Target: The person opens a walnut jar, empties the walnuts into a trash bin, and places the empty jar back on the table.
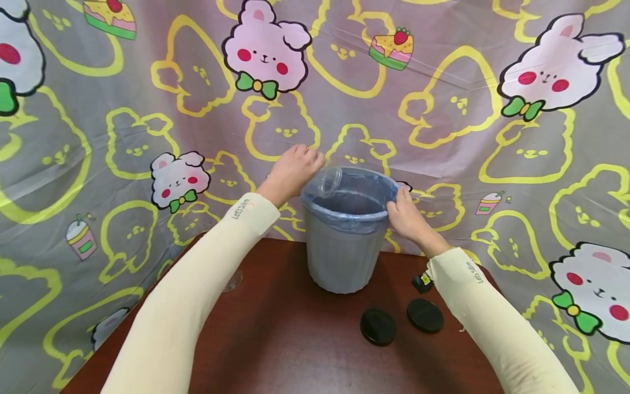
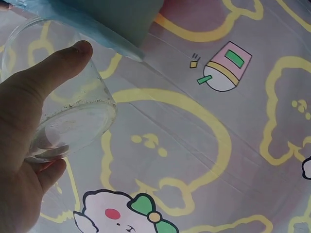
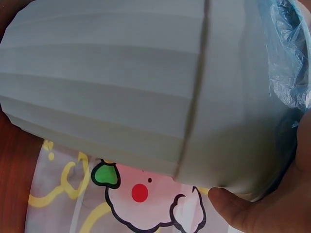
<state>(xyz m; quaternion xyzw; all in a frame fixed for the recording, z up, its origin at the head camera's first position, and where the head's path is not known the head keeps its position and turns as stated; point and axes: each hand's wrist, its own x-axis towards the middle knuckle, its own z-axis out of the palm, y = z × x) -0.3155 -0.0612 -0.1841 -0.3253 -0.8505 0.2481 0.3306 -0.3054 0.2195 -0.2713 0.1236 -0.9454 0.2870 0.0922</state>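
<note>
My left hand [image 1: 295, 171] holds a clear cup [image 1: 332, 181] on its side, its mouth pointing over the opening of a grey trash can [image 1: 339, 257]. In the left wrist view, thumb and fingers wrap the cup [image 2: 80, 90], and small dark specks cling inside near its base. A blue plastic bag [image 1: 351, 223] lines the can and folds over its rim. At the rim's right side, my right hand [image 1: 407, 216] grips the edge and the bag. The right wrist view shows its thumb against the can's ribbed outer wall [image 3: 121, 87]; the other fingers are mostly hidden.
Two round black lids [image 1: 378, 326] lie on the brown table [image 1: 295, 339], in front of the can to the right. A small black object with a yellow mark [image 1: 422, 282] sits by the right sleeve. Something clear and round [image 1: 233, 280] is partly behind the left sleeve. A patterned curtain [image 1: 344, 98] hangs behind.
</note>
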